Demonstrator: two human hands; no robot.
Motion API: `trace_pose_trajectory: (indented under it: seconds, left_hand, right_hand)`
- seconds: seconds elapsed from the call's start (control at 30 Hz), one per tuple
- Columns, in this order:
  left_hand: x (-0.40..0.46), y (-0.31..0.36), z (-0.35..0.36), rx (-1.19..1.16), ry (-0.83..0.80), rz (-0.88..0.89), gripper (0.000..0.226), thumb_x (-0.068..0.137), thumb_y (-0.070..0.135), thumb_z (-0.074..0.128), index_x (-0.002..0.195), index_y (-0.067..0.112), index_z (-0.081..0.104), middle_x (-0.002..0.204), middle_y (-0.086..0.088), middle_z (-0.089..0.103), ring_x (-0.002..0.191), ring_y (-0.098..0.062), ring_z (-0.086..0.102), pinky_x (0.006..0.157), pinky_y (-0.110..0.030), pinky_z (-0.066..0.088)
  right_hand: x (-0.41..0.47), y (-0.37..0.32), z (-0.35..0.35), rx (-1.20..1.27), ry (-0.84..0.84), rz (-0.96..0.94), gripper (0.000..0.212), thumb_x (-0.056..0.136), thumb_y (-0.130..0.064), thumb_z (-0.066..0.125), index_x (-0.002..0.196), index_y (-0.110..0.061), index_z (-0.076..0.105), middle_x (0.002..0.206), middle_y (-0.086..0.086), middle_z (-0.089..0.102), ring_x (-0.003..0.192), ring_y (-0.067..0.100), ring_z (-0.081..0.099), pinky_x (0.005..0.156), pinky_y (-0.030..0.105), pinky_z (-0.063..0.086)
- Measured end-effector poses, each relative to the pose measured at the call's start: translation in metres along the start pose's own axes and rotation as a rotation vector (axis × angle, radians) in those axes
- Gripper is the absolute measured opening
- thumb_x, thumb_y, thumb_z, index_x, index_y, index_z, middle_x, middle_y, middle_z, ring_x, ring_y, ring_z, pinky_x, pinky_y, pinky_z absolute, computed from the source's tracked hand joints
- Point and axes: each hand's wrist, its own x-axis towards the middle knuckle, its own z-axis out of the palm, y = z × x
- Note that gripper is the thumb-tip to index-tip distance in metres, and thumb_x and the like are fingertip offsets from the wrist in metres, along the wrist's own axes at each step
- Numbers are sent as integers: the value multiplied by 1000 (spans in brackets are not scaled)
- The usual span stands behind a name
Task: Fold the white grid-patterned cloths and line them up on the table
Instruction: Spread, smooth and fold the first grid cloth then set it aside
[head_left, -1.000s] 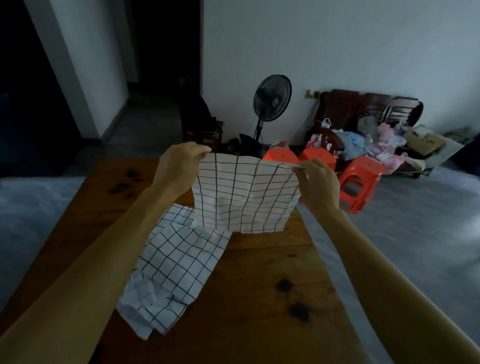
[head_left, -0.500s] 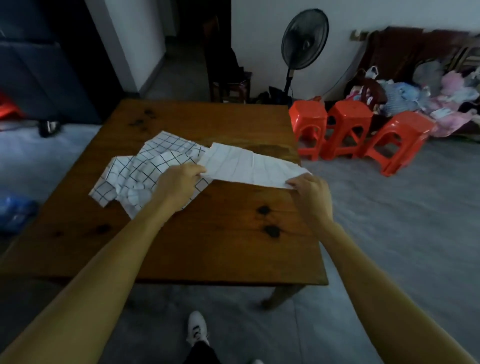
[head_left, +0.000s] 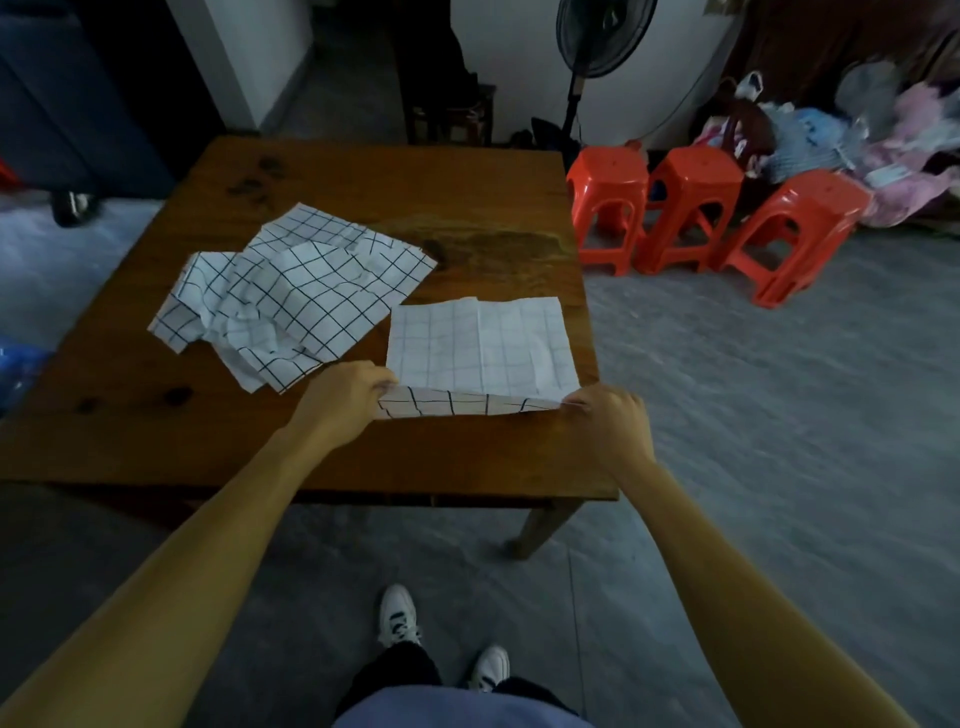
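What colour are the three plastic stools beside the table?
Orange-red stools, clearest in the head view.

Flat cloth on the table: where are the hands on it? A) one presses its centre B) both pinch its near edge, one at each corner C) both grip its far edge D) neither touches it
B: the left hand and right hand each pinch a near corner of the flat cloth, lifting that edge off the table.

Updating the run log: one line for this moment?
left hand pinches cloth corner | right hand pinches other | pile unfolded
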Motion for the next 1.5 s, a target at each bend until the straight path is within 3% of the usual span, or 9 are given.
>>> trace_pose_trajectory:
  seconds: [0.1, 0.27, 0.4, 0.53, 0.9, 1.03, 1.13, 1.27, 1.5]
  left_hand:
    - [3, 4, 4, -6, 36, 1, 23, 95, 14, 52, 113, 13, 66, 95, -2, 62, 82, -13, 52, 70, -24, 40]
    - [21, -5, 11, -72, 63, -59, 24, 95, 15, 51, 115, 15, 65, 105, -3, 66, 89, -16, 59, 77, -30, 48]
    - [52, -21, 13, -117, 89, -103, 29, 94, 14, 53, 122, 14, 61, 114, -7, 66, 95, -20, 62, 85, -38, 51]
    - [94, -43, 16, -159, 100, -119, 32, 94, 15, 52, 126, 16, 58, 118, -8, 65, 102, -23, 62, 89, -42, 51]
    - [200, -92, 47, -214, 68, -184, 34, 94, 15, 52, 127, 13, 57, 118, -9, 64, 103, -23, 61, 88, -38, 51]
    - [210, -99, 67, -211, 47, -231, 36, 92, 14, 54, 128, 11, 56, 117, -10, 62, 100, -24, 61, 86, -38, 51]
    - [208, -96, 79, -146, 86, -206, 42, 91, 13, 57, 131, 7, 50, 125, -16, 50, 108, -31, 53, 90, -42, 48]
    - [198, -63, 93, -175, 87, -213, 48, 96, 24, 50, 140, 11, 38, 141, -14, 37, 125, -29, 43, 99, -44, 45]
    - [158, 5, 156, -18, -326, -141, 65, 98, 51, 25, 150, 26, -6, 159, -8, -12, 145, -23, -14, 118, -43, -1]
  right_hand:
    - [2, 6, 5, 39, -47, 9, 17, 95, -19, 59, 88, -19, 75, 89, -1, 72, 80, 17, 64, 81, 33, 50]
    - [27, 11, 7, 26, -78, 23, 21, 96, -24, 57, 87, -17, 74, 84, -1, 71, 70, 12, 58, 66, 24, 41]
    - [68, 10, 10, 29, -90, 27, 22, 95, -29, 58, 86, -17, 74, 83, -1, 72, 72, 17, 62, 77, 35, 48]
    - [118, 3, 15, -22, -94, 32, 24, 95, -35, 58, 90, -18, 74, 86, -2, 72, 79, 21, 63, 88, 37, 39]
    - [248, -8, 60, -216, -231, 49, 22, 93, -35, 58, 77, -23, 66, 82, -2, 65, 91, 22, 60, 94, 41, 36]
    - [262, -1, 87, -206, -222, 102, 22, 95, -37, 54, 107, -23, 66, 115, 3, 63, 117, 26, 49, 105, 42, 28]
    - [256, 3, 103, -235, -147, 148, 49, 94, -40, 56, 138, -21, 45, 145, 9, 42, 140, 29, 28, 117, 47, 15]
    - [230, -5, 114, -204, -133, 118, 55, 100, -41, 44, 148, -20, 29, 159, 14, 16, 149, 31, 5, 119, 48, 0]
    - [160, 18, 141, -116, -459, -60, 59, 103, -46, 29, 154, -21, 11, 162, 11, -4, 148, 24, -12, 121, 45, -2]
